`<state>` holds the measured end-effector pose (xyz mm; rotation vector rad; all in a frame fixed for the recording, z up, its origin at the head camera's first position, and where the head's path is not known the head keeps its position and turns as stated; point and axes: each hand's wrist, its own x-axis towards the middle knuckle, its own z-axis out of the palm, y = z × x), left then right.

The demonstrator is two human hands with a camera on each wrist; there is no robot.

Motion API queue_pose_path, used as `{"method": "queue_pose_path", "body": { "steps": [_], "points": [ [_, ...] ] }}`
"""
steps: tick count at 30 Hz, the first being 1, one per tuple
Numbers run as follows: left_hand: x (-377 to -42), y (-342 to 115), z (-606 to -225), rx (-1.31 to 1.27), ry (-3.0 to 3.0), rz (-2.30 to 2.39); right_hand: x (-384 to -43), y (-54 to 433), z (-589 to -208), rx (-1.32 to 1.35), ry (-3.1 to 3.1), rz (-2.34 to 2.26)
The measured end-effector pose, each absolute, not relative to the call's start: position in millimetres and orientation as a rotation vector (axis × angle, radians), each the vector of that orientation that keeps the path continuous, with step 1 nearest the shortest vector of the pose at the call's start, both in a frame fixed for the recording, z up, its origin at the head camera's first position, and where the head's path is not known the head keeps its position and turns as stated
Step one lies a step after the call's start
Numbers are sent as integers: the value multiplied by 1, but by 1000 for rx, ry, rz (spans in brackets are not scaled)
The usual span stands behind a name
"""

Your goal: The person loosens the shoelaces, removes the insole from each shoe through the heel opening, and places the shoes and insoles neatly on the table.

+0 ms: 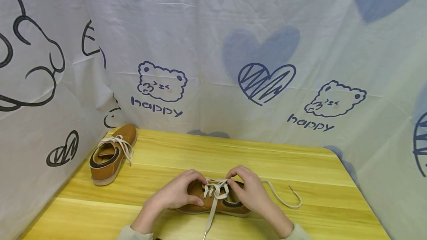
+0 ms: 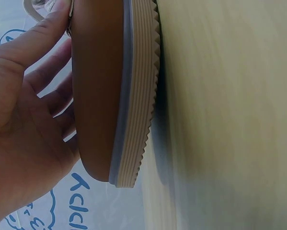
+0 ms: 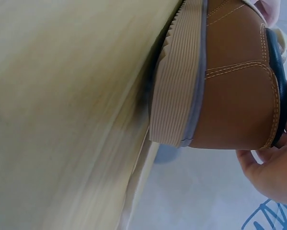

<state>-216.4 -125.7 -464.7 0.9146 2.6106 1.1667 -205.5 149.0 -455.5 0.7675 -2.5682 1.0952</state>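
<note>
Left hand (image 1: 178,192) clasps a brown lace-up shoe (image 2: 100,96) on the wooden tabletop (image 1: 200,149); right hand (image 1: 251,192), partly hiding the heel, pinches its cream shoelace (image 1: 211,216). Tabletop's near edge cropped; room extends behind.

1. Head view: left hand (image 1: 178,190) covers part of near shoe (image 1: 221,206) at the toe; right hand (image 1: 251,192) hides some of the heel.
2. Which strand of lace (image 1: 218,195) the right fingertips (image 1: 230,174) pinch: too small to tell.
3. Both sleeves (image 1: 133,233) cut by bottom edge.
4. Left wrist view: top edge crops shoe; fingertips behind it hidden.
5. Right wrist view: right hand cropped at right edge.
</note>
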Motion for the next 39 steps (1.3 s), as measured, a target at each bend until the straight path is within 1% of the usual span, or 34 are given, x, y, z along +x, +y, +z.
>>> {"method": "queue_pose_path", "body": {
  "steps": [5,13,18,24,39],
  "points": [
    [-216,-126,-465,914,2611,1162,-205,148,-455,857,-2497,1022],
    [-216,-126,-465,920,2611,1162,-203,144,-451,1091,-2320,884],
    [-216,-127,-464,907,2608,1147,-202,141,-451,1175,-2273,781],
    [-215,-127,-464,915,2615,1146,-201,138,-455,1190,-2254,721],
    [-215,-125,-462,905,2604,1158,-201,138,-460,1146,-2282,772]
  ]
}}
